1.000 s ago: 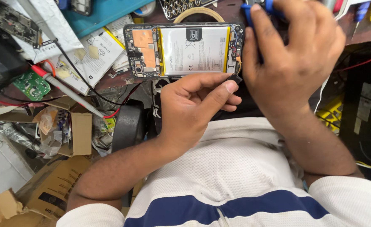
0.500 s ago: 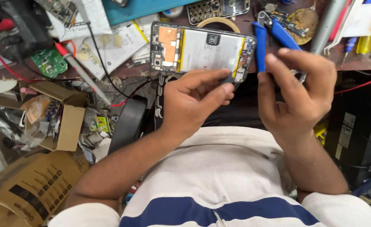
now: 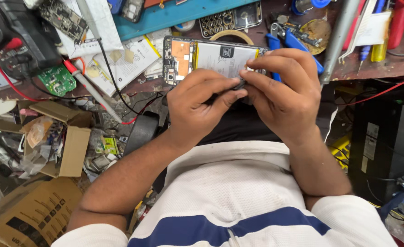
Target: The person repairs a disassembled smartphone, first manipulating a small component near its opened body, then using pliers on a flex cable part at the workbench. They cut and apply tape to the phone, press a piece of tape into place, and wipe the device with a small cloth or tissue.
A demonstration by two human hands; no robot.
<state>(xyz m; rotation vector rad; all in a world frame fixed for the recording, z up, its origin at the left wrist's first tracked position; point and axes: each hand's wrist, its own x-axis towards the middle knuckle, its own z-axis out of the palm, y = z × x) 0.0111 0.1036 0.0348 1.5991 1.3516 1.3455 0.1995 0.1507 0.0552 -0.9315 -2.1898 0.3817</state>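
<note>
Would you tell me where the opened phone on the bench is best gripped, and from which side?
Probably by the long edges of the opened phone, pinched across its width. It lies flat, back off, with the battery and orange board exposed, so the frame is the safest part. Come in at its left end: the right end is covered by the left hand and right hand.

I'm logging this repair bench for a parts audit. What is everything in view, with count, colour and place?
opened phone: one, white battery and orange patch, bench centre, behind the hands
small dark part: one, black, pinched between both hands
blue-handled pliers: one, right of the phone
green circuit board: one, left bench
red-tipped probe: one, left of the phone
cardboard boxes: two, brown, lower left
tape ring: one, tan, behind the phone
left hand: one, centre
right hand: one, right of centre
</note>
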